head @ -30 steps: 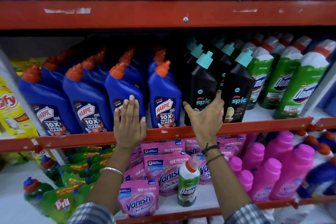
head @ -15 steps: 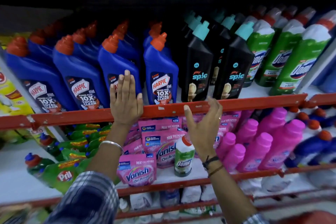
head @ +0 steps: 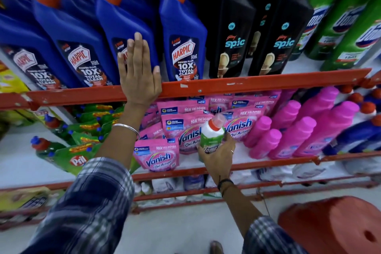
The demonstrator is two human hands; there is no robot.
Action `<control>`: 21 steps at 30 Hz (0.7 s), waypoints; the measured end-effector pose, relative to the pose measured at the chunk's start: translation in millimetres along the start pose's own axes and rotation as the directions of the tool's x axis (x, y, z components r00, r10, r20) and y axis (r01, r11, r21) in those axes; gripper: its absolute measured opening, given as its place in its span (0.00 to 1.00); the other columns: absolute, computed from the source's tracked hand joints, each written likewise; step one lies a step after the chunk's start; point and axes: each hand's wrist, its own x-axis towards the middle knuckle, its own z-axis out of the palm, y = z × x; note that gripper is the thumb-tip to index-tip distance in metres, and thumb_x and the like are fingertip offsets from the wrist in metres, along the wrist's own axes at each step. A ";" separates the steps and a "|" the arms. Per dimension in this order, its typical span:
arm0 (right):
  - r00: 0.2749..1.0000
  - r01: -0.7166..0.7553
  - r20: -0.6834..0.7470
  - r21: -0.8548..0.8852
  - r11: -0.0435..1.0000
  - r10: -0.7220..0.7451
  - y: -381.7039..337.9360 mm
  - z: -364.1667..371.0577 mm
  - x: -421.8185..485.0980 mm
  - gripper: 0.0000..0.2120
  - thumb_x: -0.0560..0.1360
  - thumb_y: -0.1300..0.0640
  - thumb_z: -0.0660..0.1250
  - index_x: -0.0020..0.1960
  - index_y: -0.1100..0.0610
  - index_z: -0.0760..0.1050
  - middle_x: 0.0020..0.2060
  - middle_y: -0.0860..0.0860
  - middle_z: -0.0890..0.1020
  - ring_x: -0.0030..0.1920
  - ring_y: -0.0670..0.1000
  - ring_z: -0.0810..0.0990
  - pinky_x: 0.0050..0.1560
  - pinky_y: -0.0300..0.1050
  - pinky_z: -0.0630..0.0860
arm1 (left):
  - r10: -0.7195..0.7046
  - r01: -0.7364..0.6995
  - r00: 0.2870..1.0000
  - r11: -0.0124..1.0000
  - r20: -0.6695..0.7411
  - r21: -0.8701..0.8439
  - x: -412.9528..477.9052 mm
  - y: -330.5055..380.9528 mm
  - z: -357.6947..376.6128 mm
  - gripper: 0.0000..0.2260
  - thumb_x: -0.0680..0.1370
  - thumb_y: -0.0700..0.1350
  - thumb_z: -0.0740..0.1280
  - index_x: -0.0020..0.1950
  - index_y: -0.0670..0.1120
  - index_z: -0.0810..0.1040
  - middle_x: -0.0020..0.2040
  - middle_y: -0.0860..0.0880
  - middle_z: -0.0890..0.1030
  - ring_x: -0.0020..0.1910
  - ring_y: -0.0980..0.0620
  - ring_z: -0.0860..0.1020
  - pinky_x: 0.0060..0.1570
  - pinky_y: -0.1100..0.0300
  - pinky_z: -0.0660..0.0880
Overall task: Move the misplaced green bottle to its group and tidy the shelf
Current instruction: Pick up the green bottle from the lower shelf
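Observation:
A small green Domex bottle [head: 212, 137] with a white shoulder and red cap stands among pink Vanish pouches [head: 157, 155] on the lower shelf. My right hand [head: 218, 155] is wrapped around its lower body. My left hand [head: 138, 74] lies flat, fingers together, against the orange shelf rail [head: 257, 83] and a blue Harpic bottle [head: 181, 47]. The large green Domex bottles [head: 338, 27] stand at the upper shelf's right end, beyond the black Spic bottles [head: 235, 33].
Pink bottles [head: 299, 136] fill the lower shelf to the right of the pouches, green Pril bottles [head: 68, 150] lie to the left. A red plastic stool [head: 334, 227] stands on the floor at lower right. More packets sit on the bottom shelf.
My right hand dropped from the upper shelf rail to the lower shelf and closed on the small green bottle. The view tilted down and moved closer. My left hand stayed on the rail.

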 end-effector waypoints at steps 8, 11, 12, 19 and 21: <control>0.996 -0.073 0.047 0.049 0.996 0.071 12.7 8.2 6.2 0.35 0.58 0.47 0.79 0.56 0.53 0.63 0.50 0.55 0.75 0.51 0.57 0.78 0.45 0.56 0.80 | -0.006 0.006 1.000 1.000 0.000 0.024 -0.8 0.2 1.2 0.23 0.81 0.47 0.53 0.72 0.35 0.60 0.70 0.38 0.66 0.76 0.54 0.42 0.75 0.54 0.42; 0.998 -0.050 0.042 0.040 0.998 0.048 13.2 1.3 9.7 0.34 0.57 0.46 0.78 0.56 0.53 0.65 0.50 0.53 0.75 0.50 0.56 0.78 0.46 0.56 0.80 | -0.006 0.006 1.000 1.000 0.000 0.026 -1.0 0.4 0.6 0.23 0.81 0.47 0.53 0.72 0.35 0.60 0.70 0.38 0.65 0.77 0.54 0.42 0.75 0.53 0.43; 0.998 -0.051 0.025 0.041 0.998 0.050 10.6 -3.3 10.6 0.34 0.57 0.46 0.78 0.55 0.52 0.65 0.50 0.53 0.76 0.49 0.56 0.78 0.45 0.56 0.80 | -0.004 0.004 1.000 1.000 0.001 0.025 -1.0 0.2 0.7 0.23 0.81 0.47 0.53 0.72 0.35 0.60 0.70 0.38 0.65 0.77 0.54 0.43 0.75 0.53 0.43; 0.990 0.066 -0.132 0.113 0.991 -0.051 -30.6 -63.0 24.4 0.33 0.54 0.48 0.78 0.53 0.52 0.66 0.46 0.51 0.77 0.43 0.49 0.79 0.40 0.49 0.80 | 0.003 -0.004 1.000 0.999 0.010 0.035 -1.4 -0.1 -1.4 0.23 0.81 0.47 0.53 0.73 0.35 0.60 0.74 0.40 0.61 0.77 0.52 0.44 0.75 0.53 0.42; 0.972 0.151 -0.202 0.147 0.978 -0.120 -46.1 -82.0 29.4 0.32 0.55 0.52 0.80 0.53 0.52 0.66 0.46 0.51 0.75 0.44 0.48 0.78 0.40 0.43 0.78 | -0.001 0.001 1.000 0.999 0.013 0.032 -2.6 -0.9 -2.0 0.24 0.81 0.47 0.52 0.74 0.36 0.59 0.78 0.45 0.50 0.77 0.52 0.45 0.75 0.53 0.42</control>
